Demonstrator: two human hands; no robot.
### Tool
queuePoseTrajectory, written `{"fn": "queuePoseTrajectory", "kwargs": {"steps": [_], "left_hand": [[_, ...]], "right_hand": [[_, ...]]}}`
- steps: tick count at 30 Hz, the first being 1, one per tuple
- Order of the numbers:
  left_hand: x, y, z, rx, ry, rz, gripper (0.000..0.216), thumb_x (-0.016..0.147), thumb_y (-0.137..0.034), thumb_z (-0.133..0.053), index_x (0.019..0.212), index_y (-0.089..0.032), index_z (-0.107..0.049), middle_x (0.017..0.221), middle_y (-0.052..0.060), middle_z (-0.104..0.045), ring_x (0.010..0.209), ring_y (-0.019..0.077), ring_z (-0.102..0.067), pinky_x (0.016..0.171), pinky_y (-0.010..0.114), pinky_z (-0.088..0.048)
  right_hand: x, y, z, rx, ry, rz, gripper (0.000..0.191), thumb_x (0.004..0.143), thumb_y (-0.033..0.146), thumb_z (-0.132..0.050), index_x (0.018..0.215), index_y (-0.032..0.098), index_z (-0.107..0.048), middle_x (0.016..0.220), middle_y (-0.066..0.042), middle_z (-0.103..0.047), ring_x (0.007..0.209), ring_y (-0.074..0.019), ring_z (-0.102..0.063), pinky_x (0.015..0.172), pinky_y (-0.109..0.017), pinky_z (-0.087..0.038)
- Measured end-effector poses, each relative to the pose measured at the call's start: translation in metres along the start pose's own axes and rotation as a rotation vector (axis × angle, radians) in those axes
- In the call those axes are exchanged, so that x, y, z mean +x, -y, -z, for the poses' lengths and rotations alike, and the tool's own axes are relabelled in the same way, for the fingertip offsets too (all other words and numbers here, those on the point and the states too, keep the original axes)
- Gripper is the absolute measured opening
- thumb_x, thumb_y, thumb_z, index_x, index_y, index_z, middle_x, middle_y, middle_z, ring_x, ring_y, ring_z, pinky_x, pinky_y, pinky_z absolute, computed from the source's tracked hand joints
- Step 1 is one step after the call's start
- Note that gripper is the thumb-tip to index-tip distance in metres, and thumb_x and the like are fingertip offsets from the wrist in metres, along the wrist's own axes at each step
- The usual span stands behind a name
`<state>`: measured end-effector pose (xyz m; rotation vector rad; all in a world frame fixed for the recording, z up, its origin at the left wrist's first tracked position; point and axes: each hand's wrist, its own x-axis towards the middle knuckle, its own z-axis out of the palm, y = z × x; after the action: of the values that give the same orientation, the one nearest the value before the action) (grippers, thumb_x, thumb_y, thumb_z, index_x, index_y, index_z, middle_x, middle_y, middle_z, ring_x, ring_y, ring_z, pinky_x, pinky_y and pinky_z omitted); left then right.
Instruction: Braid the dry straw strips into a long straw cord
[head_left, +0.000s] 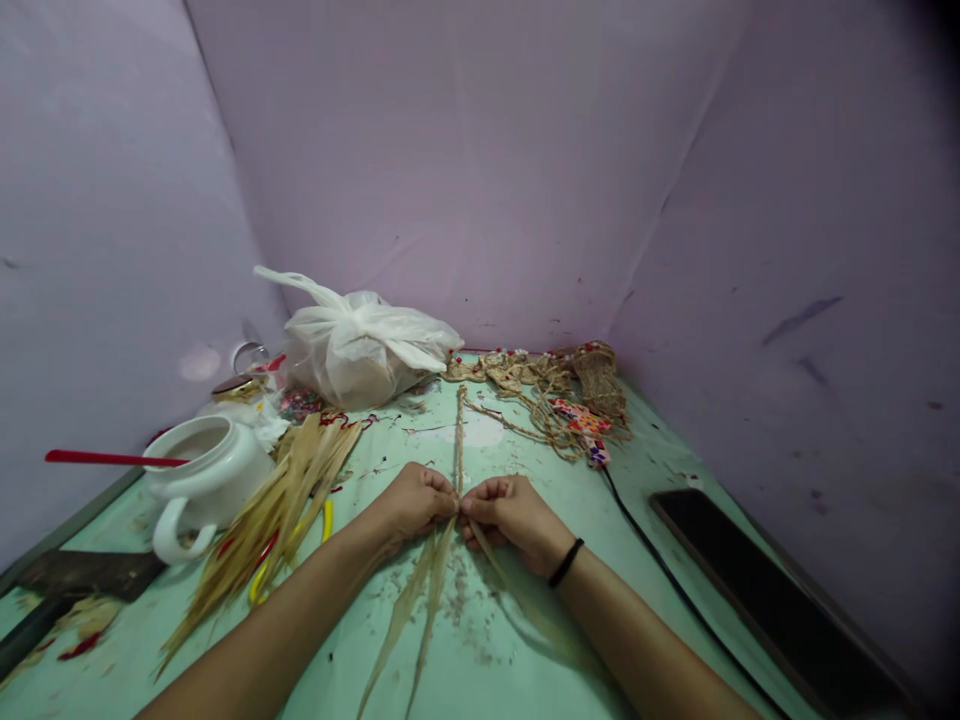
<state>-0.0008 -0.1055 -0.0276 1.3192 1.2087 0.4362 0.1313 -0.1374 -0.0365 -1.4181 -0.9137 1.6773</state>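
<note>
Head view: the plaited cord [460, 440] lies right of the white pot [229, 490], its near end pinched by the left hand [420, 502] and right hand [517, 515]. Loose strands [435, 590] trail from the pinch, also right of the pot. A slackened pinch could let the cord unravel; uneven pull could split a strand.

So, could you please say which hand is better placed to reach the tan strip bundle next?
Probably the left hand, being nearer the tan strip bundle; the right hand is farther across. Both are at the cord.
</note>
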Motion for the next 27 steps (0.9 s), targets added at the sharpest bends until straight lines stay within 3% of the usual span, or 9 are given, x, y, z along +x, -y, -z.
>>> {"fn": "queuePoseTrajectory", "kwargs": {"steps": [5, 13, 18, 21, 25, 27], "left_hand": [[0.001, 0.002, 0.0, 0.062, -0.007, -0.013, 0.007, 0.051, -0.02, -0.049, 0.051, -0.013, -0.05, 0.033, -0.007, -0.031, 0.031, 0.0036, -0.022, 0.036, 0.02, -0.013], [0.003, 0.008, 0.006, 0.473, -0.039, -0.323, 0.017, 0.056, -0.017, -0.044, 0.052, -0.01, -0.058, 0.044, -0.003, -0.042, 0.047, 0.0072, -0.035, 0.045, 0.019, -0.025], [-0.009, -0.005, 0.014, 0.578, -0.001, -0.122, 0.019, 0.059, -0.024, -0.046, 0.05, -0.012, -0.058, 0.041, 0.0, -0.046, 0.042, 0.0095, -0.039, 0.044, 0.021, -0.026], [-0.017, -0.008, 0.003, 0.645, -0.078, -0.067, 0.017, 0.058, -0.022, -0.047, 0.051, -0.012, -0.059, 0.043, 0.002, -0.048, 0.044, 0.0112, -0.042, 0.045, 0.022, -0.027], [-0.029, -0.004, -0.028, 0.828, -0.306, -0.152, 0.016, 0.059, -0.017, -0.046, 0.059, -0.012, -0.061, 0.058, 0.008, -0.055, 0.053, 0.0143, -0.047, 0.05, 0.024, -0.028], [-0.035, -0.006, -0.035, 0.884, -0.33, -0.18, 0.016, 0.059, -0.016, -0.046, 0.061, -0.012, -0.062, 0.061, 0.009, -0.057, 0.056, 0.0149, -0.048, 0.052, 0.025, -0.028]], "right_hand": [[0.005, -0.003, -0.005, -0.053, -0.113, 0.087, 0.008, 0.055, 0.012, -0.054, 0.049, 0.014, -0.05, 0.036, 0.004, -0.047, 0.032, -0.0051, -0.037, 0.035, -0.018, -0.028], [0.016, -0.01, -0.003, -0.223, -0.139, 0.187, 0.011, 0.05, 0.01, -0.049, 0.04, 0.014, -0.047, 0.033, 0.006, -0.037, 0.036, -0.0044, -0.029, 0.038, -0.02, -0.018], [0.017, -0.012, -0.002, -0.288, -0.11, 0.179, 0.011, 0.052, 0.015, -0.05, 0.041, 0.014, -0.048, 0.033, 0.006, -0.035, 0.036, -0.0044, -0.027, 0.038, -0.021, -0.016], [0.014, -0.009, -0.004, -0.249, -0.083, 0.151, 0.009, 0.051, 0.014, -0.05, 0.042, 0.013, -0.049, 0.033, 0.006, -0.036, 0.035, -0.0043, -0.027, 0.037, -0.02, -0.016], [0.01, -0.005, -0.005, -0.127, -0.079, 0.137, 0.006, 0.047, 0.008, -0.047, 0.044, 0.012, -0.049, 0.033, 0.007, -0.036, 0.035, -0.0034, -0.027, 0.037, -0.019, -0.017], [0.009, -0.003, -0.004, -0.099, -0.059, 0.128, 0.006, 0.048, 0.008, -0.046, 0.045, 0.012, -0.05, 0.034, 0.007, -0.036, 0.034, -0.0028, -0.027, 0.036, -0.019, -0.016]]}}
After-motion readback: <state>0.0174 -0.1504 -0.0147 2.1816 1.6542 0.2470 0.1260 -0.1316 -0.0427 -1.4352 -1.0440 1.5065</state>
